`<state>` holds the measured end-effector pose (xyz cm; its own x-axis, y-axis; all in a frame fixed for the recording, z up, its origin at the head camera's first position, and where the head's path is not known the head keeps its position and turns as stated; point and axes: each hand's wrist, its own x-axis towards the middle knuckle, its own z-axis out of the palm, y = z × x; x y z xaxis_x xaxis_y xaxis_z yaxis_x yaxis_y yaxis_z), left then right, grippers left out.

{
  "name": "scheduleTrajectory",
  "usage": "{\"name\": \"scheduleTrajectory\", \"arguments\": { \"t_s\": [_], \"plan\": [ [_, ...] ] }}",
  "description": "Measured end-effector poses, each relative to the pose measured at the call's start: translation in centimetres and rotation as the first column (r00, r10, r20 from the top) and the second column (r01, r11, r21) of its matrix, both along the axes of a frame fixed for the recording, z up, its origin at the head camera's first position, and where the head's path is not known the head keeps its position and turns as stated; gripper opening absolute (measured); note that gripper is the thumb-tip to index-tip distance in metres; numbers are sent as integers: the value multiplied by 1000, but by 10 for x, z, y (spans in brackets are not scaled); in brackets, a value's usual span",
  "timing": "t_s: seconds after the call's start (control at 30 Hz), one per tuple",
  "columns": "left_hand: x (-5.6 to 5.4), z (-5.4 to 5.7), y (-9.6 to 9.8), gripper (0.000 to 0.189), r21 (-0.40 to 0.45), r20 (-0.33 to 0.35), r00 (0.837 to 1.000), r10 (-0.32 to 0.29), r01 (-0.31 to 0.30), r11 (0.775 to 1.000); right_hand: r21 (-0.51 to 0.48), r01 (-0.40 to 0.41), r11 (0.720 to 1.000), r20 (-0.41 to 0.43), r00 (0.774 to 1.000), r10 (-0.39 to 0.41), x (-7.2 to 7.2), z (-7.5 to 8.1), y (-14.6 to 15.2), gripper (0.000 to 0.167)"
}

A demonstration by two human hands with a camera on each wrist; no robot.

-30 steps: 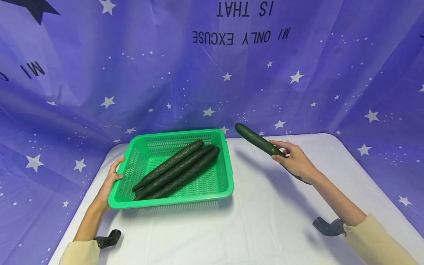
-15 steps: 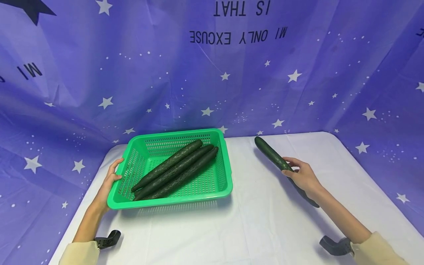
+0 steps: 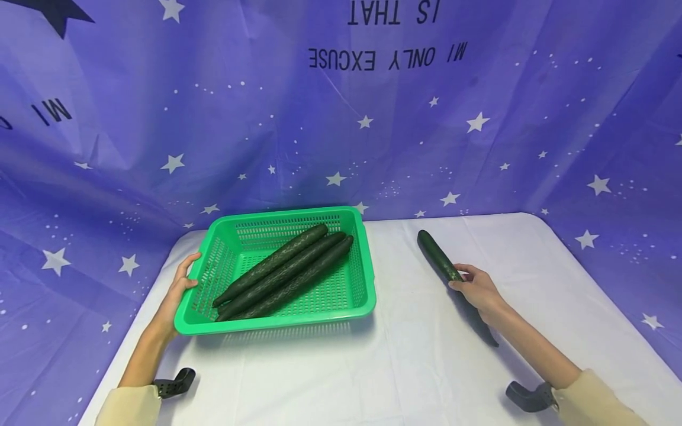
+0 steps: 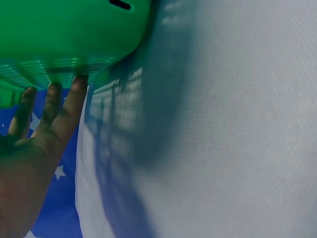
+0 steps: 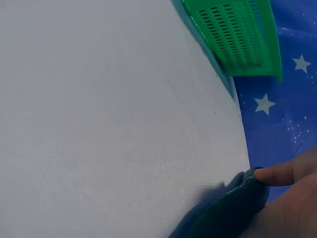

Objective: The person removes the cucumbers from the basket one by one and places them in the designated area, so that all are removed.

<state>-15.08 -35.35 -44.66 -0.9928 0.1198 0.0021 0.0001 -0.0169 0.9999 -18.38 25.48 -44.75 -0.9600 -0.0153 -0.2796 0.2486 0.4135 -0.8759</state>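
A long dark green cucumber [image 3: 438,254] is in my right hand [image 3: 478,294], pinched near its middle between thumb and fingers. It slants over the right side of the table; whether its whole length touches the cloth I cannot tell. In the right wrist view, the thumb and part of the cucumber [image 5: 230,208] show at the lower right. At the left, a green perforated basket [image 3: 274,323] holds three similar cucumbers [image 3: 282,272] side by side, diagonally. My left hand [image 3: 173,296] touches the basket's left side. In the left wrist view, its fingers [image 4: 69,110] are extended against the outer wall.
A white cloth [image 3: 405,355] covers the table. Behind and to both sides hangs a purple-blue sheet [image 3: 298,130] with white stars and black lettering. Black wrist cameras [image 3: 176,383] are strapped to both forearms.
My right hand has lowered the cucumber towards the cloth, right of the basket, and its far end has swung right and nearer. My left hand and the basket stay where they were.
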Motion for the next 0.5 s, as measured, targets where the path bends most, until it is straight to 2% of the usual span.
{"name": "scheduleTrajectory", "arguments": {
  "t_s": [0.23,0.5],
  "plan": [
    [0,1,1,55,4,-10,1000,3,-3,1000,181,-44,983,-25,998,49,-2,0,-1,61],
    [0,0,2,55,5,0,1000,11,-11,1000,250,-70,966,-32,996,80,-3,-5,3,67]
  ]
}}
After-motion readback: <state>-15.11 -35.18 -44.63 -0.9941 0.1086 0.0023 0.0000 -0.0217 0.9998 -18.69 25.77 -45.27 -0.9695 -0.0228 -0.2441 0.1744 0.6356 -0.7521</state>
